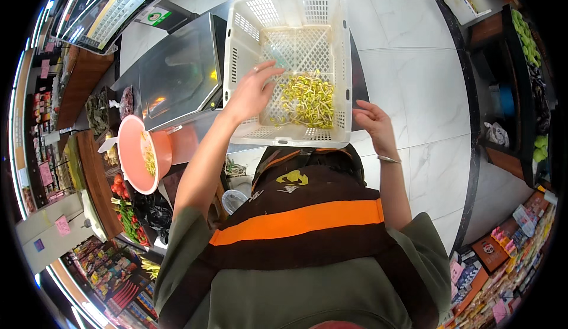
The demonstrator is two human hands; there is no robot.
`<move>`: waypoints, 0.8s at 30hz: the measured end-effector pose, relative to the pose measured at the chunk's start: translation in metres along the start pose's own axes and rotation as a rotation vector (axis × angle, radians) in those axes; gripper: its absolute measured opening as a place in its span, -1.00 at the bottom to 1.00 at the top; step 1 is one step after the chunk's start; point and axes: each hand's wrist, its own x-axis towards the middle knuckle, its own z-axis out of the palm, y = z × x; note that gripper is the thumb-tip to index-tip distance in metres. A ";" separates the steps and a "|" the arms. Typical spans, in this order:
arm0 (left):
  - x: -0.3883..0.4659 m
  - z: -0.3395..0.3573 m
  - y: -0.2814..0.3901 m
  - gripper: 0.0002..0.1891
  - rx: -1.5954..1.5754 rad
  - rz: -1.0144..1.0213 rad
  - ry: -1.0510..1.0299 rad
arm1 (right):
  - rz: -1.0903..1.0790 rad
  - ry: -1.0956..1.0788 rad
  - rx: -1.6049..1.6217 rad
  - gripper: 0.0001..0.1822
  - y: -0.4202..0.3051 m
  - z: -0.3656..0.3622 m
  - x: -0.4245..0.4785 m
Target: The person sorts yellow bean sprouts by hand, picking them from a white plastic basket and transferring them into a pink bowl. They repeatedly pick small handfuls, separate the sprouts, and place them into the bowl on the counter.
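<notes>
Before me stands a white slotted plastic crate [289,142]. A heap of bean sprouts [308,100] with yellow heads lies on its floor, towards the near right corner. Over the crate's left side reaches my left hand [255,87], fingers spread and a ring on one of them; I see nothing in its grasp. My right hand [375,123] is just outside the crate's right wall, fingers loosely bent and apart, with a bangle at the wrist. It appears to hold nothing; whether its fingertips touch the wall I cannot tell.
Left of the crate is a metal-topped scale [182,67], with a touch screen [120,12] beyond it. A pink plastic basin [135,169] with some sprouts stands near my left arm. Black bags [153,209] and red tomatoes [119,186] lie below. Vegetable shelves [510,151] line the right.
</notes>
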 end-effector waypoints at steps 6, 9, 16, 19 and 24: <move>0.074 0.078 -0.076 -0.82 0.316 -0.273 -0.364 | 0.094 0.175 -0.010 -0.78 0.083 -0.011 0.047; 0.077 0.095 -0.088 -0.82 0.434 -0.256 -0.426 | 0.121 0.195 -0.156 -0.76 0.085 -0.012 0.055; 0.068 0.109 -0.097 -0.84 0.329 -0.227 -0.388 | 0.174 0.119 -0.153 -0.74 0.078 -0.016 0.063; 0.066 0.102 -0.098 -0.86 0.235 -0.244 -0.351 | 0.224 0.114 -0.120 -0.76 0.074 -0.017 0.064; 0.057 0.052 -0.064 -0.88 -0.040 -0.400 -0.308 | 0.162 0.192 -0.030 -0.79 0.059 -0.018 0.057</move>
